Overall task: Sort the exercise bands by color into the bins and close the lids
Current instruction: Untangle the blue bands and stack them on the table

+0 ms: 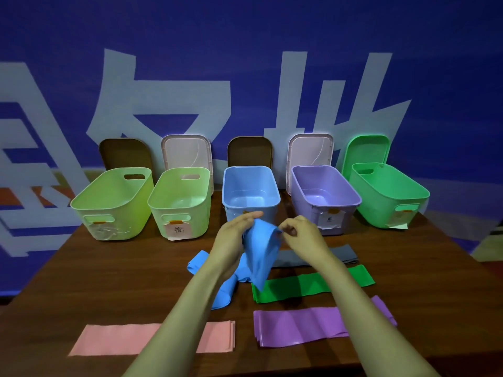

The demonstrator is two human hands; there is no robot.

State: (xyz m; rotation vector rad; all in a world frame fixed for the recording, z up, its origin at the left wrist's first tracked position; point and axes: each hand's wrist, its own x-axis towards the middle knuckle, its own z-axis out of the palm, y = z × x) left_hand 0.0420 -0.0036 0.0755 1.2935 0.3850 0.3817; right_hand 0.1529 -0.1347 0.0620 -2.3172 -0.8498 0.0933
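Both hands are up over the dark brown wooden table (81, 268), and between them hangs the soft blue rubber exercise band (261, 248), lifted just in front of the open blue plastic bin (250, 186). The left hand (234, 235) grips the band's left edge, its fingers laid close together and pointing at the bin, thumb underneath. The right hand (302, 232) has its fingers curled, pinching the band's upper right corner. The band's lower end trails down onto the table by the left forearm. Flat on the table lie a grey band (340, 254), a bright green band (285, 289), a purple band (296, 327) and a pink band (109, 338), the pink one partly under the left forearm. Along the back stand two pale green bins (114, 202) (179, 200), then the blue one, a lilac bin (324, 197) and a mint green bin (389, 191), all open. Behind each, a lid leans on the blue wall: brown (125, 153), pale pink (187, 151), brown (250, 151), pale pink (310, 148), green (364, 151).
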